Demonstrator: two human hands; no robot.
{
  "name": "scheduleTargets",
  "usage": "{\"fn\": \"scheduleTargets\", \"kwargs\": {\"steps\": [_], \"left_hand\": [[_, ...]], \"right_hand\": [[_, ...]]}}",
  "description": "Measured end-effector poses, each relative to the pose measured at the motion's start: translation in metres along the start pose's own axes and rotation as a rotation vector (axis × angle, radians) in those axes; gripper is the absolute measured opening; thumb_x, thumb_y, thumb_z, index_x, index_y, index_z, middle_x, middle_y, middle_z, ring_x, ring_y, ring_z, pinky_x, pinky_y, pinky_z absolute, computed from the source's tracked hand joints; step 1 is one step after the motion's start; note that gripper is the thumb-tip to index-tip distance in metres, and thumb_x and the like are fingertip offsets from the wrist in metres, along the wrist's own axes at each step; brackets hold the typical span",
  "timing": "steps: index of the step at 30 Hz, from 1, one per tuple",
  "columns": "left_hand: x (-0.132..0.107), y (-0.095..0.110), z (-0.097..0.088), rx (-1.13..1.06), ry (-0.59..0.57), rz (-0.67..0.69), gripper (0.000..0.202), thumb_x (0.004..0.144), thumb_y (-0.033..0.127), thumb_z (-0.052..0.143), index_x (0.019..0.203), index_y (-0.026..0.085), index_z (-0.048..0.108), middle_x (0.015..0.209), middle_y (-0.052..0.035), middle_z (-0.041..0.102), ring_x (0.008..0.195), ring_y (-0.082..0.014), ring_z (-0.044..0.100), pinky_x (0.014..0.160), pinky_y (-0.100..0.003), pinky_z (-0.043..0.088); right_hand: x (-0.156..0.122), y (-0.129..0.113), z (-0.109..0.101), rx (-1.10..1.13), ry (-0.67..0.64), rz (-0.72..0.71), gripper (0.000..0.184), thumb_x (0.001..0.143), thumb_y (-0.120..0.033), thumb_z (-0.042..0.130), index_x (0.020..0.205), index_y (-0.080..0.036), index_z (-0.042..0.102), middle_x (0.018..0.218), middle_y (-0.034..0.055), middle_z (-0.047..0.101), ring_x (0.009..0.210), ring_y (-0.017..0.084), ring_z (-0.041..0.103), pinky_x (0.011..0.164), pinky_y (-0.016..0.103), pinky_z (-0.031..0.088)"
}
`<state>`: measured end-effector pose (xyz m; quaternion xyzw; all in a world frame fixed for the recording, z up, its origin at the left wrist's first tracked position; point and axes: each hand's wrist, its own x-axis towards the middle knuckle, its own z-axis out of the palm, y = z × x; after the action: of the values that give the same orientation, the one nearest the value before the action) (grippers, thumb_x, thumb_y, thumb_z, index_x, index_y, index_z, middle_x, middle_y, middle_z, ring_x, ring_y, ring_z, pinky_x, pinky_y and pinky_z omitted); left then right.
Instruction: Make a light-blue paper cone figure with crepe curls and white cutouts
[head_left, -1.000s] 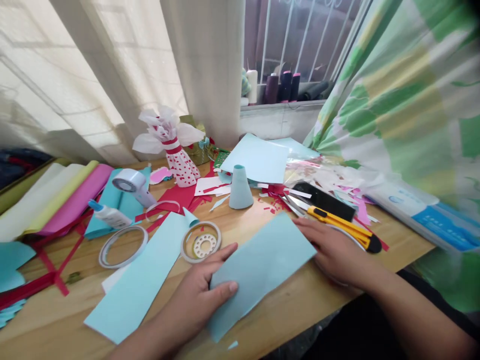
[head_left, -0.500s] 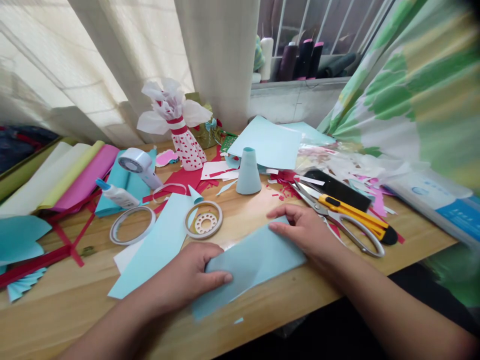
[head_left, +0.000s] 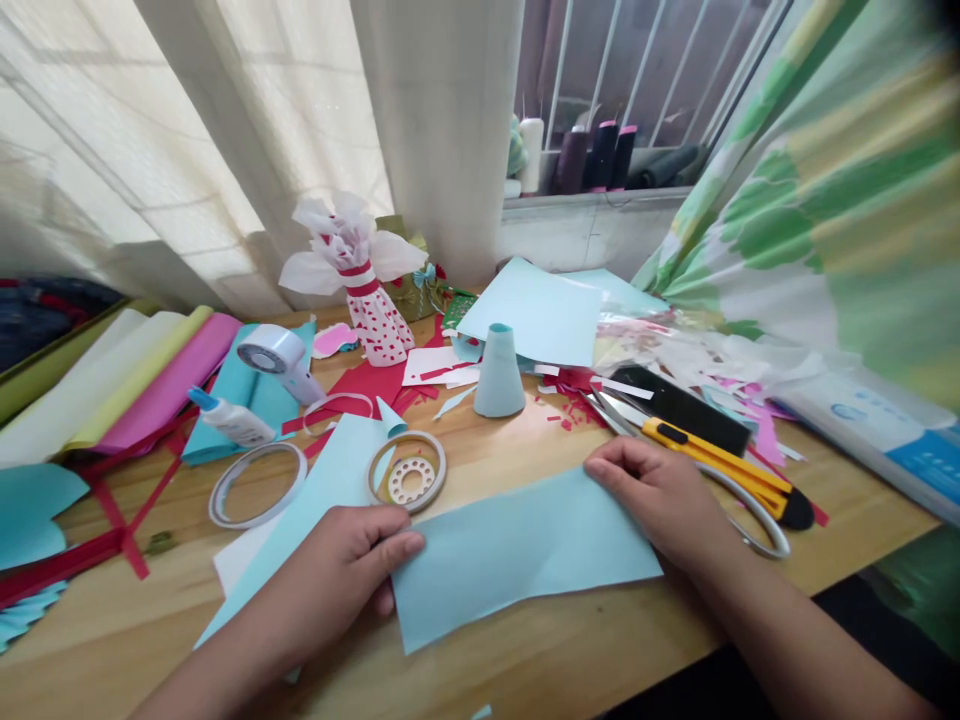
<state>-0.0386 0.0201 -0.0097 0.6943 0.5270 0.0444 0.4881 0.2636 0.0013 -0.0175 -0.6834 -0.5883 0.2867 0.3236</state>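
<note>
Well: one glue bottle [head_left: 229, 420], lying on its side near a white tape ring [head_left: 257, 487]. Second tape ring [head_left: 406, 482], just beside the left hand [head_left: 337, 565], whose fingers [head_left: 390, 545] lie pressed together at the left end of a pale blue card [head_left: 525, 560]; thumb hidden, so any pinch cannot be told. Card flat on the wooden table [head_left: 480, 680], under both hands. Right hand [head_left: 652, 490], fingers close together and curled, pressing the card's top edge. Just beyond: yellow utility knife [head_left: 712, 455] and scissors [head_left: 776, 535], blades hidden. Risks: a dragged card could catch the second tape ring; a swinging right wrist could knock the knife.
</note>
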Motion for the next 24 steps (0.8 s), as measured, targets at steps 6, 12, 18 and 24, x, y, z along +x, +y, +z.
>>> {"fn": "scheduleTargets", "kwargs": {"steps": [6,12,18,24], "left_hand": [[-0.002,0.001,0.0,-0.015,0.024,-0.028,0.041,0.085,0.053,0.039,0.062,0.019,0.043,0.049,0.0056,0.05,0.049,-0.0114,0.047,0.056,-0.022,0.036],[-0.008,0.007,0.005,-0.036,0.018,-0.003,0.039,0.086,0.049,0.04,0.061,0.019,0.044,0.049,0.0056,0.049,0.047,-0.0104,0.046,0.051,-0.02,0.035],[-0.007,0.006,0.009,-0.055,0.072,0.011,0.038,0.085,0.046,0.042,0.059,0.019,0.047,0.046,0.0057,0.051,0.044,-0.0107,0.046,0.053,-0.02,0.037],[-0.01,0.009,0.01,-0.048,0.07,0.074,0.034,0.087,0.038,0.042,0.06,0.019,0.048,0.05,0.0045,0.056,0.046,-0.01,0.048,0.056,-0.02,0.039]], "right_hand": [[-0.006,-0.001,-0.007,-0.027,-0.002,0.008,0.025,0.079,-0.041,0.053,0.067,-0.022,0.062,0.062,-0.0017,0.063,0.057,0.015,0.058,0.049,0.022,0.043],[-0.007,0.01,-0.01,-0.117,-0.004,0.0,0.03,0.076,-0.049,0.054,0.066,-0.022,0.064,0.059,0.0004,0.064,0.057,0.018,0.06,0.05,0.026,0.045],[-0.003,0.021,-0.008,-0.073,-0.132,-0.002,0.035,0.075,-0.054,0.054,0.087,-0.025,0.068,0.08,0.0027,0.072,0.072,0.024,0.066,0.061,0.031,0.052],[-0.002,0.024,-0.013,-0.121,-0.044,0.118,0.043,0.069,-0.064,0.051,0.074,-0.025,0.067,0.07,0.0029,0.07,0.063,0.024,0.063,0.053,0.032,0.049]]}}
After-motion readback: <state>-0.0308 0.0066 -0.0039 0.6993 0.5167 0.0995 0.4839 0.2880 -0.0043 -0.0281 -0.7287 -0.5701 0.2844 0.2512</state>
